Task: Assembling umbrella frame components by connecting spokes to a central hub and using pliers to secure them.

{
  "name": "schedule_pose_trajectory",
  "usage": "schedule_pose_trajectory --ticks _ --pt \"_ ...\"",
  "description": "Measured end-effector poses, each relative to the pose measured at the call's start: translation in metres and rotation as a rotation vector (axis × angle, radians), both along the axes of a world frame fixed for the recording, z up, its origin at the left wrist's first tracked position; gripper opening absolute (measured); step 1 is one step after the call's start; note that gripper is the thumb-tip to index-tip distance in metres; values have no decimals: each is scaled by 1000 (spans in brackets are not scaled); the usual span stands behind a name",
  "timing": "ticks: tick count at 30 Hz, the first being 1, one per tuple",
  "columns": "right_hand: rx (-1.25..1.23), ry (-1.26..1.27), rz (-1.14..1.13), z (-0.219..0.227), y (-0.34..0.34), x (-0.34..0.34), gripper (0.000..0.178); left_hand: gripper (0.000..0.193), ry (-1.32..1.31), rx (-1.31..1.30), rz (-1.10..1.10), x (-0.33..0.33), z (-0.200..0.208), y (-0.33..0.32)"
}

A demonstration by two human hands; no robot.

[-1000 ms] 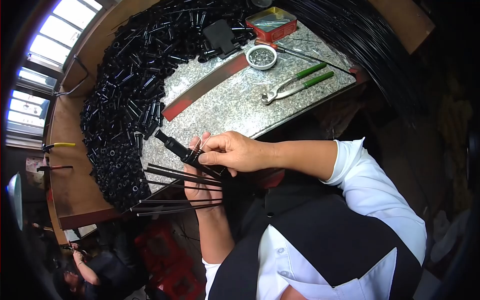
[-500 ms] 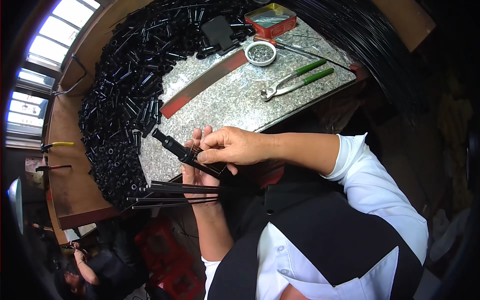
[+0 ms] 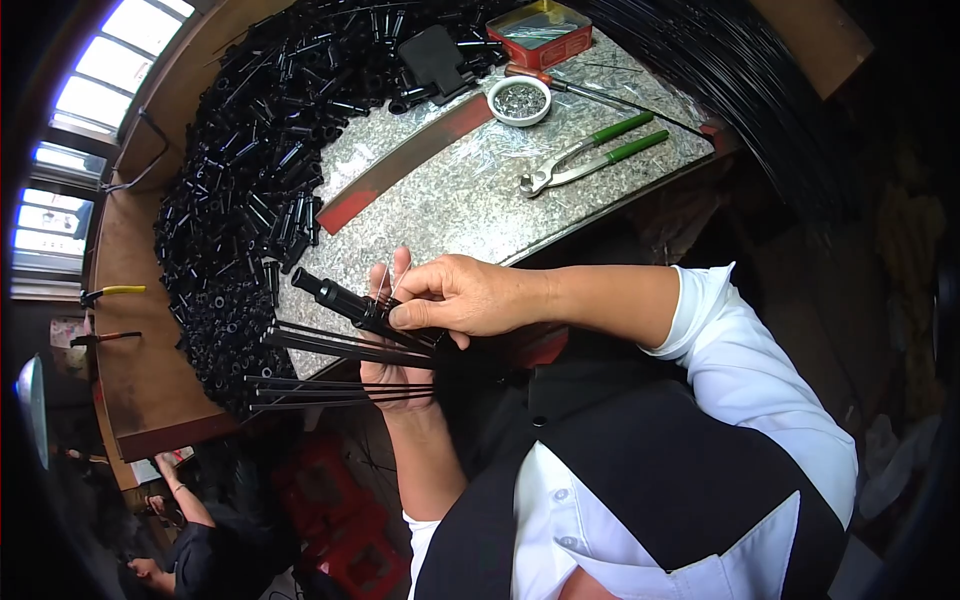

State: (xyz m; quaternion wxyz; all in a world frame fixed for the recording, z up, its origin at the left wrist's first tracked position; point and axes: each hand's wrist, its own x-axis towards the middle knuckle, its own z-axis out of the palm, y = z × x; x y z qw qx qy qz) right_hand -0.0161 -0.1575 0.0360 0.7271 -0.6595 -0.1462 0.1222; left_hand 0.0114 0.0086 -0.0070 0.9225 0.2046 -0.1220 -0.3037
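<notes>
My left hand is palm up and closed around a black ribbed tubular fitting, with its fingertips showing behind. The fitting is tilted, its narrow end pointing up and left over the table edge. Several thin black rods fan out to the left across my left palm and wrist. From above, my right hand presses thumb and fingers together at the near part of the fitting. Fine pale wires stand out beside these fingertips. My fingers hide where rods, wires and fitting meet.
A big heap of black tubular parts covers the table's left side. On the speckled tabletop are a red-brown strip, a white bowl of small metal pieces, green-handled pincers and a red tin. Another person works at lower left.
The fitting's narrow end has moved slightly left and down. The rods have spread, with one group now higher. Pale wires show more plainly at my fingertips. The other person has raised an arm.
</notes>
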Motion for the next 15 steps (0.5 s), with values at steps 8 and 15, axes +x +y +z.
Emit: schedule_pose_trajectory --ticks 8,15 --pt "-7 4 59 -3 -4 3 28 49 17 -46 -15 -2 -3 -1" --pt "-12 3 78 -5 -6 5 25 56 -33 157 58 -10 9 -8"
